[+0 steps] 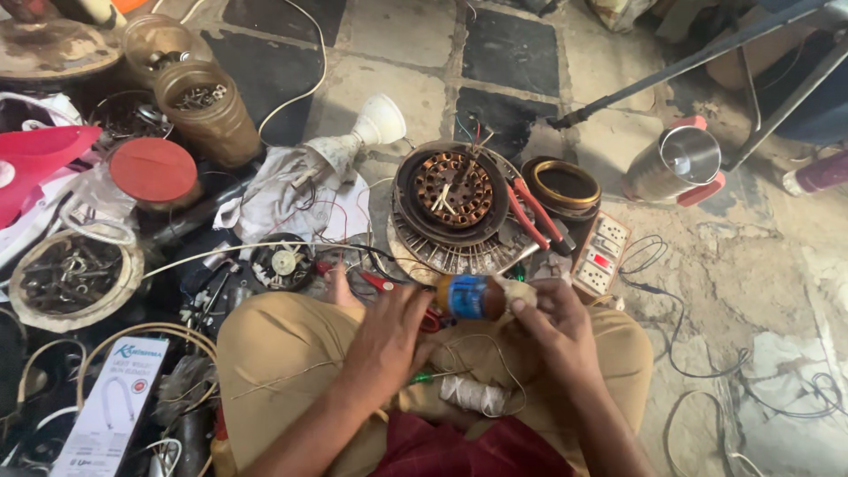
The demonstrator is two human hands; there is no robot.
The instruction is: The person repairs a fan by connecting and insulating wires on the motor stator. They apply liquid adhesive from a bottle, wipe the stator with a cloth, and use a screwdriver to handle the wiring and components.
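Bowl of bolts [71,278] far left on floor. Left hand [389,340] and right hand [552,322] both gripping small blue-labelled bottle [473,297] over lap. Motor stator [453,190], red pliers [533,215] just beyond; switchboard [601,256], steel flask [676,163] rightward.

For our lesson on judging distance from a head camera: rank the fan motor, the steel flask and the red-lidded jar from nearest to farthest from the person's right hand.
1. Fan motor, on the floor just ahead of the right hand.
2. Steel flask, lying farther off, ahead and to the right.
3. Red-lidded jar, far across on the left side.
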